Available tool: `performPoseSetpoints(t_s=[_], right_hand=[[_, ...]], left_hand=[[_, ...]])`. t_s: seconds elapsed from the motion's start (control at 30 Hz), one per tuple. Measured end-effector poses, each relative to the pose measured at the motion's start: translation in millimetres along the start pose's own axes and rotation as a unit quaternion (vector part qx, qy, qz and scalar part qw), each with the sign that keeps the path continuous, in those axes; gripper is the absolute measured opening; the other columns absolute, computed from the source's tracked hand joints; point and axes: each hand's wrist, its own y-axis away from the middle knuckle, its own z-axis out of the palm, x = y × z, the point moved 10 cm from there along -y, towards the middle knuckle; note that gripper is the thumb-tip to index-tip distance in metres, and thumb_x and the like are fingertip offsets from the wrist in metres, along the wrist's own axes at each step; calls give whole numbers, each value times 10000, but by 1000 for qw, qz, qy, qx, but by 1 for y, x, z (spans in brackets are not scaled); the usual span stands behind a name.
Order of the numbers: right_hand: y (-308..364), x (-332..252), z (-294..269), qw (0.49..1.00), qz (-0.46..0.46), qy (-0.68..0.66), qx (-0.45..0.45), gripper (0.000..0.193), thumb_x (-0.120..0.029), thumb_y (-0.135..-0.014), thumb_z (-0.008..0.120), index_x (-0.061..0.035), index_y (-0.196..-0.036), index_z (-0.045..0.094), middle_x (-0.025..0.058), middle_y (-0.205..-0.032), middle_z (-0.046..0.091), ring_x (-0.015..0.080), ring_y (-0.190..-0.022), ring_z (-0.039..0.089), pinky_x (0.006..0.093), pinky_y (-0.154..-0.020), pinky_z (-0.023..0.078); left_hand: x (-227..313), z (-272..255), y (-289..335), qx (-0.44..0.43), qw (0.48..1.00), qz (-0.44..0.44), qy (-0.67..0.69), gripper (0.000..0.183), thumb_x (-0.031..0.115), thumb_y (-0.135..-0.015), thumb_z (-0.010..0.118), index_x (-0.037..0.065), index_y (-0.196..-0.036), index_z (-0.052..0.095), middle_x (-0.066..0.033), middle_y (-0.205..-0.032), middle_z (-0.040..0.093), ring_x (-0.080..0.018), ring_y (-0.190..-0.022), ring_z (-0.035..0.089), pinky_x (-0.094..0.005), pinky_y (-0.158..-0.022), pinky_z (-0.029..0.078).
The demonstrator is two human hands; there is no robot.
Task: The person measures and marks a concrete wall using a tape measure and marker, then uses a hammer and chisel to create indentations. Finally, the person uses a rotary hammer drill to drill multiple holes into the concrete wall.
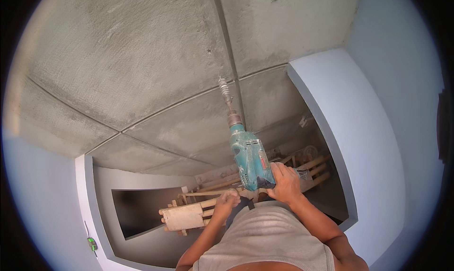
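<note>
A teal power drill (251, 158) with a dusty body points away from me, its rear grip held in my right hand (285, 182). From its chuck (234, 118) runs a spiral bit (225, 92), whose whitened tip meets or nearly meets the grey concrete surface (170, 58) beside a groove; contact is hard to tell. My left hand (228, 199) is to the left of the drill, apart from it, with the fingers curled in. Whether something small sits in those fingers is hidden.
Dark grooves (227, 39) cross the concrete. Below stands a wooden frame of poles with a pale board (184, 218). Pale walls (378, 143) flank both sides, with a dark rectangular opening (137, 209) at lower left. A green-and-black tool (91, 244) is by the left wall.
</note>
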Motion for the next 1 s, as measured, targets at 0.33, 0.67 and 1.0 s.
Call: performPoseSetpoints(t_s=[0.33, 0.67, 1.0], right_hand=[[-3, 1, -13, 999, 24, -6, -23, 718, -183, -581, 837, 10, -1242, 633, 184, -1115, 664, 398, -958, 661, 473, -843, 531], [-8, -8, -17, 999, 40, -7, -26, 737, -203, -591, 833, 20, -1265, 637, 194, -1159, 676, 378, -978, 675, 461, -870, 535], [-4, -11, -12, 999, 40, -7, -25, 692, -242, -636, 836, 11, -1248, 636, 186, -1119, 674, 383, -950, 673, 464, -847, 532]], left_hand=[[-80, -149, 123, 98, 920, -216, -311, 366, 257, -991, 658, -32, -1215, 649, -180, -1024, 738, -260, -961, 729, -374, -878, 571], [-52, -133, 109, 85, 975, -187, -84, 382, 173, -963, 696, -38, -1274, 625, -177, -963, 742, -248, -905, 740, -352, -831, 586], [-74, -162, 157, 75, 952, -262, 141, 440, 89, -935, 735, -44, -1332, 600, -174, -903, 747, -235, -849, 751, -330, -783, 602]])
